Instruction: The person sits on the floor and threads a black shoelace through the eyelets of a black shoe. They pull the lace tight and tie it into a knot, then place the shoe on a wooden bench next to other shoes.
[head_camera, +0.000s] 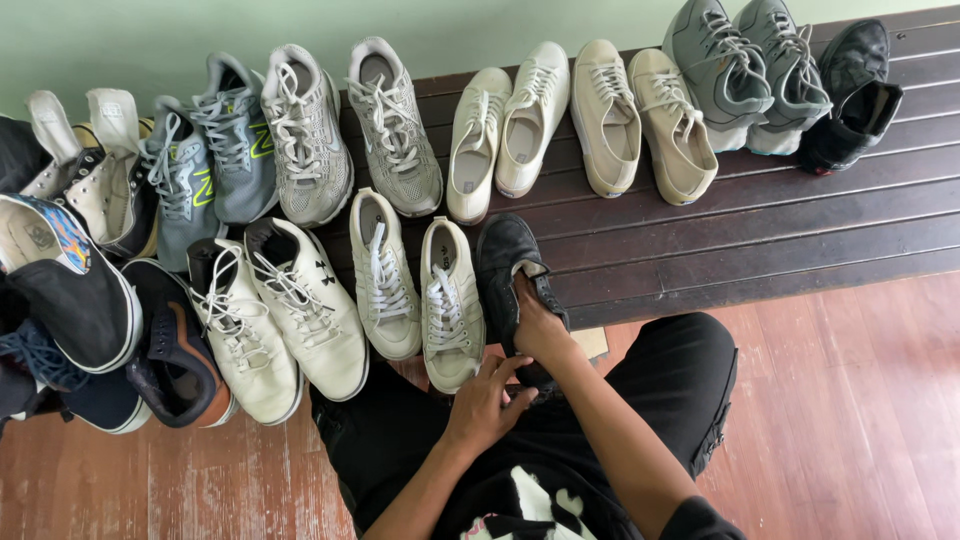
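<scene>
A black shoe (503, 262) lies at the front edge of a dark wooden bench (760, 230), toe pointing away from me. My right hand (538, 322) reaches into its opening and grips its heel part. My left hand (487, 402) rests at the heel end just below, fingers curled on the shoe's back. A pair of white lace-up sneakers (415, 285) sits directly left of the black shoe. My knees in black trousers (680, 385) are below the bench edge.
Many shoes crowd the bench: grey trainers (345, 130), cream pairs (580, 115), grey-green high-tops (755, 70) and a black pair (850, 95) at the far right, white sneakers (275, 315) and dark slip-ons (70, 290) at left. Reddish wooden floor (860, 420) lies below.
</scene>
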